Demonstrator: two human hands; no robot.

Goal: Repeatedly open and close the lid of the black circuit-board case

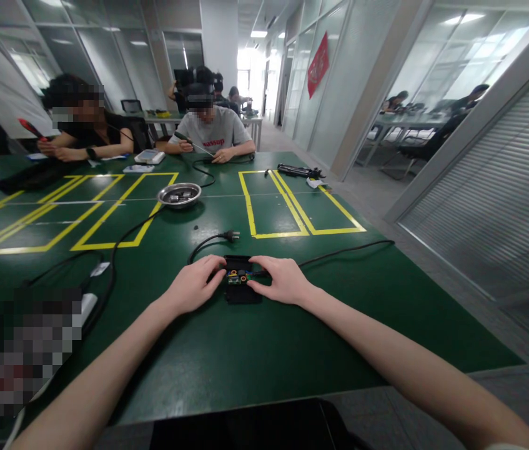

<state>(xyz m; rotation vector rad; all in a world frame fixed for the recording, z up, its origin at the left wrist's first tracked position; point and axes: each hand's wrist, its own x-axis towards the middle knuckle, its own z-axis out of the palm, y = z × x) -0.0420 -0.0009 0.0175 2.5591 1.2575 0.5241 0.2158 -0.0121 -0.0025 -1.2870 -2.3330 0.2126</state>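
Observation:
An opened black power adapter lies in front of me, its circuit board (234,280) exposed between two black casing halves, the nearer half (243,296) flat on the table. From the left, my left hand (197,284) pinches the adapter's side with thumb and fingers. My right hand (280,280) grips the opposite side, where a black cable (339,252) runs off to the right. Fingertips hide both ends of the board. Just beyond my left hand, a mains plug (231,236) on a black cord rests on the green table (189,362).
A steel bowl (179,199) holding small metal parts stands further back. Yellow tape outlines (278,235) mark the tabletop. A black tripod-like object (299,170) lies at the far edge. Two people work opposite with hand tools. A blurred-out item (25,350) sits at left beside cables.

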